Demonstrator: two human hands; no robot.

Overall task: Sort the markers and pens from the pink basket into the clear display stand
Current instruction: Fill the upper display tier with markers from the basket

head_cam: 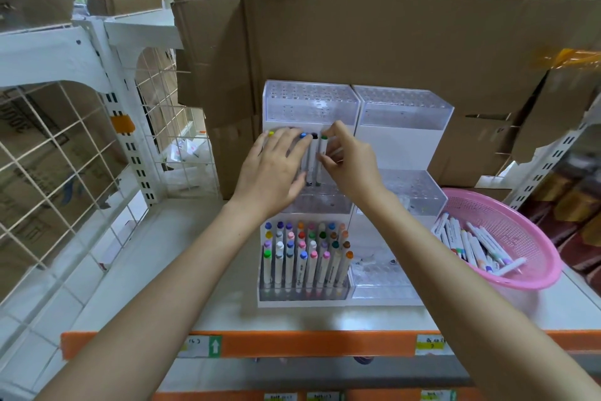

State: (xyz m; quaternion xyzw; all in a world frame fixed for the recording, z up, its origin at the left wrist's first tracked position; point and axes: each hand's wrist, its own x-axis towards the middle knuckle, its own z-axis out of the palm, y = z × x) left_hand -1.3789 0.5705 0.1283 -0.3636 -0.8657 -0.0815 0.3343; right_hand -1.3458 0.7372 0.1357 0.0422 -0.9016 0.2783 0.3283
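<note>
Cardboard boxes back our shelf, where the clear display stand sits just beside the pink basket of pens. Our left hand lies spread over the middle tier's markers; our right hand pinches a green-capped marker upright there.

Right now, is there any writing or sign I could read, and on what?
No words read clearly.
White up arrow on green: label on the orange shelf edge; handwriting beside it blurred.
Yellow label: handwriting, unreadable.
Markers in the pink basket: print too small.
Cardboard box at left: print blurred.
</note>
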